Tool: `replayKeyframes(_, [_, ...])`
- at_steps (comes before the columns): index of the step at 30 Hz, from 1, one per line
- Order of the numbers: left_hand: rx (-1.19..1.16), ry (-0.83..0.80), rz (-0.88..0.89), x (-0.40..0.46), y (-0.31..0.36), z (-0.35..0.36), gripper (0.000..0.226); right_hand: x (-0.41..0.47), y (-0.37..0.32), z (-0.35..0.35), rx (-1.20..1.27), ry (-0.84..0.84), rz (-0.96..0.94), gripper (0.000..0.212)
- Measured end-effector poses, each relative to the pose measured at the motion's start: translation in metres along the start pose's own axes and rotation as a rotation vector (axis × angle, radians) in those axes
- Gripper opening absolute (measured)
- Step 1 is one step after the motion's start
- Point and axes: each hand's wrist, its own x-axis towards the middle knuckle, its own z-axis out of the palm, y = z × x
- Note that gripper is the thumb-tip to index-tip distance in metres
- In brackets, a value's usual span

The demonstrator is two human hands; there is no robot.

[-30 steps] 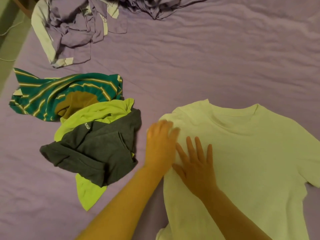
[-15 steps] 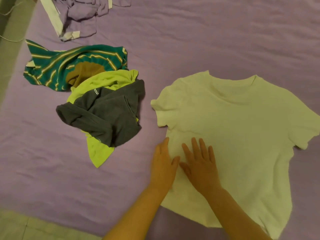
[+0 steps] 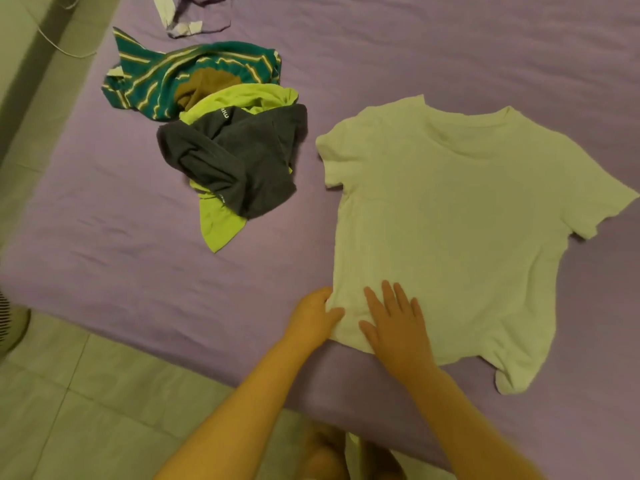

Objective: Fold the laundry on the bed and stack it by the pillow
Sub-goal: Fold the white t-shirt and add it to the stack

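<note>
A: One white T-shirt [image 3: 450,220] lies flat on the purple bed sheet [image 3: 450,46], right of the middle. Its neck points to the far side of the bed, its hem to the near edge, so the long axis runs from near to far, tilted a little to the right at the top.

B: And the hands?

A: Two. The left hand [image 3: 313,315] is at the shirt's near left corner, its thumb on top of the cloth and its fingers curled at the edge, pinching it. The right hand [image 3: 396,322] lies flat just beside it, fingers straight and spread, palm pressing the cloth near the hem; it grasps nothing.

B: How many other garments?

A: A heap to the left, well apart from the shirt: one green striped garment [image 3: 166,71], one brown piece [image 3: 204,86], one lime-green garment [image 3: 221,226] and one dark grey garment [image 3: 242,157] on top. One lilac garment [image 3: 187,19] is at the far edge, cut off by the frame.
</note>
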Motion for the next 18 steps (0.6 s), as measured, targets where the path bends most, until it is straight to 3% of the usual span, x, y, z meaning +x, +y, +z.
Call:
replayKeyframes(1, [-0.038, 0.048, 0.006, -0.01, -0.002, 0.0, 0.008, -0.008, 0.002, 0.005, 0.011, -0.027, 0.0, 0.059])
replayKeyframes(4, [-0.23, 0.148, -0.014, -0.033, -0.007, -0.002, 0.02, -0.026, 0.004, 0.008, 0.029, -0.071, -0.014, 0.059])
replayKeyframes(8, [-0.562, 0.02, -0.046, -0.054, -0.009, 0.004, 0.025, -0.036, -0.002, 0.007, 0.06, -0.097, -0.041, 0.057])
replayKeyframes(13, [-0.46, 0.219, -0.089, -0.059, -0.025, 0.008, 0.013, -0.041, -0.006, 0.018, -0.012, -0.083, -0.053, 0.06])
replayKeyframes(18, [-0.411, 0.128, -0.154, -0.052, -0.051, 0.004, 0.013, -0.047, 0.001, 0.028, -0.107, -0.122, -0.063, 0.066])
